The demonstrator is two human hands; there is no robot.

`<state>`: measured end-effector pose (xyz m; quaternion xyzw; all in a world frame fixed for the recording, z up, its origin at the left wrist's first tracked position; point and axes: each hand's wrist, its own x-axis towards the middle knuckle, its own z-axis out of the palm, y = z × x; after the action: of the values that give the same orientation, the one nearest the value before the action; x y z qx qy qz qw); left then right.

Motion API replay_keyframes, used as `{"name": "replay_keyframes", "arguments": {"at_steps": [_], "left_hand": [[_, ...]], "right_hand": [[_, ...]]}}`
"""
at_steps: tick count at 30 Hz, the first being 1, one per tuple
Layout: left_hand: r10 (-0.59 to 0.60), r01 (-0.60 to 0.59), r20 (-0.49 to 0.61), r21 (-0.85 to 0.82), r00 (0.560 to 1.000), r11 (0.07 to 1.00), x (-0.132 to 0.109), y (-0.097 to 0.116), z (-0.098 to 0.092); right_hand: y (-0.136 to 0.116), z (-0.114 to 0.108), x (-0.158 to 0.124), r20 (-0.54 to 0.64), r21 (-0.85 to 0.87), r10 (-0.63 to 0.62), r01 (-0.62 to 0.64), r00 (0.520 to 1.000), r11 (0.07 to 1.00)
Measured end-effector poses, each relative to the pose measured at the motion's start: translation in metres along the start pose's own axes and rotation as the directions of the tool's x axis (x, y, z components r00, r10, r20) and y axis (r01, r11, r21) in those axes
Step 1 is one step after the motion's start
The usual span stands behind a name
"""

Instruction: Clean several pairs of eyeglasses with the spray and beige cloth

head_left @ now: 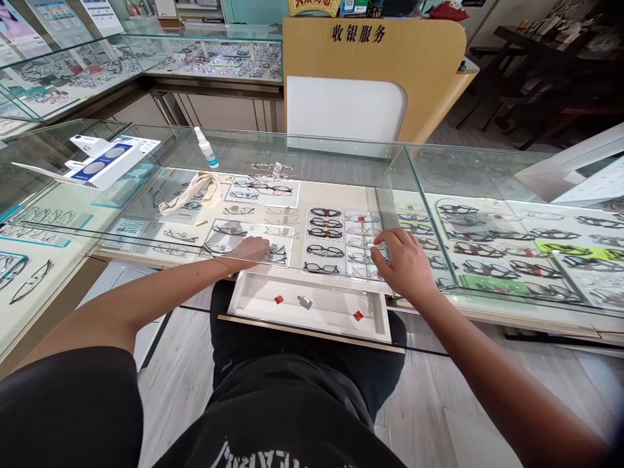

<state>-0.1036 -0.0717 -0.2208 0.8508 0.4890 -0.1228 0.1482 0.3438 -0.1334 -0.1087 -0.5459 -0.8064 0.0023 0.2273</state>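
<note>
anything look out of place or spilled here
Nothing looks spilled. In the open drawer, two red bits and a grey piece lie scattered, at odds with the glasses set in rows. The cloth also lies bunched up.

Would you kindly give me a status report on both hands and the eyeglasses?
Left hand at white card, partly covering its eyeglasses. Right hand near more frames, thumb and fingers apart. Drawer open, red pieces inside.

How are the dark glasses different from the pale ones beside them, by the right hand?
The dark glasses have bold frames, while the pale glasses have faint, light ones. The pale glasses are nearer the right hand; the dark glasses are farther from it. Both are lined up inside the glass counter.
</note>
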Motion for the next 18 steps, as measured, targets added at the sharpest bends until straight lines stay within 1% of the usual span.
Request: {"name": "replay_keyframes", "arguments": {"at_steps": [3,6,18], "left_hand": [[-0.002,0.002,0.021,0.018,1.000,1.000,-0.0002,-0.0030,0.0033],[-0.003,0.002,0.019,0.041,1.000,0.999,-0.0011,-0.0033,0.0045],[0.063,-0.053,-0.103,0.100,0.993,0.994,-0.0068,-0.0020,-0.0001]], "right_hand": [[-0.0004,-0.0005,0.0001,-0.002,-0.001,-0.002,0.002,1.000,1.000],[-0.0002,-0.0003,0.0002,-0.008,-0.004,-0.011,0.011,1.000,1.000],[-0.0008,-0.0004,0.0000,-0.009,-0.004,-0.004,0.004,1.000,1.000]]}}
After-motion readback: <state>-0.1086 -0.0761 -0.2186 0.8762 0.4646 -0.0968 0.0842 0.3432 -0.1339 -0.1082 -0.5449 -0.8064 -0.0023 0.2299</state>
